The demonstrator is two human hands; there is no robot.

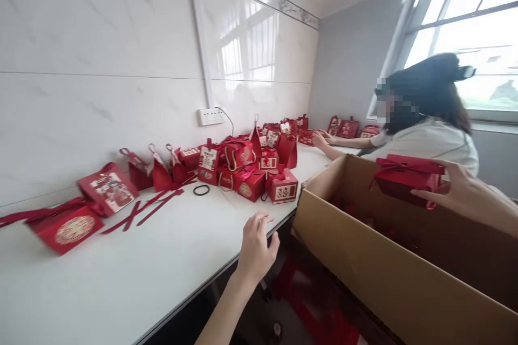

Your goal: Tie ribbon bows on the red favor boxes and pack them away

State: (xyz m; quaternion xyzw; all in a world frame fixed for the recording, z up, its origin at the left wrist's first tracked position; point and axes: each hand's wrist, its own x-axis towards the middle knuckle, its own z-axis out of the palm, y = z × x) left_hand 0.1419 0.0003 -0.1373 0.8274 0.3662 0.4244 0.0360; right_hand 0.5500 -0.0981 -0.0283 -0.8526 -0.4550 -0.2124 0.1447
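Note:
My right hand grips a red gift box tied with a dark red ribbon, thumb and fingers on its near end. The box hangs over the mouth of a large cardboard box; inside, red items lie in shadow and cannot be made out clearly. My left hand hovers by the table's front edge, empty, its fingers loosely bent and the thumb apart. Closest to it on the table stands a small red box with a white label, beside a cluster of red gift boxes with ribbons and cord handles.
On the white table, a red box with a gold medallion, loose ribbons and a black ring lie leftward. A co-worker reaches over the far end. A wall socket sits above the table.

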